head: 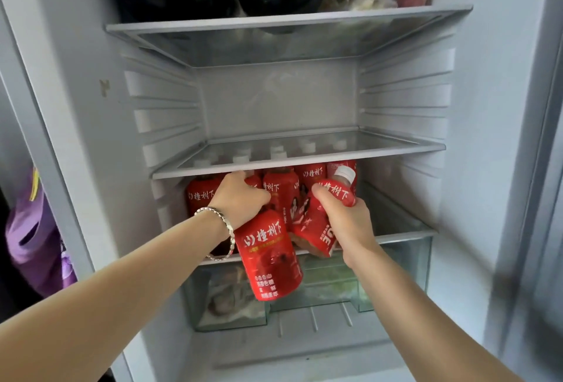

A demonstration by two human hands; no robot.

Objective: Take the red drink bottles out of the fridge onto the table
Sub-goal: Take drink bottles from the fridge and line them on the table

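Both hands are in the open white fridge (pixel 76 144), and each has a red-labelled drink bottle.

We count four more red bottles (pixel 281 189) standing upright on the lower glass shelf (pixel 405 234), though others may hide behind. Our left hand (pixel 240 195) wraps around the top of a bottle (pixel 269 256) that hangs past the shelf edge. Our right hand (pixel 344 220) clenches a white-capped bottle (pixel 326 214), tilted over the shelf front.
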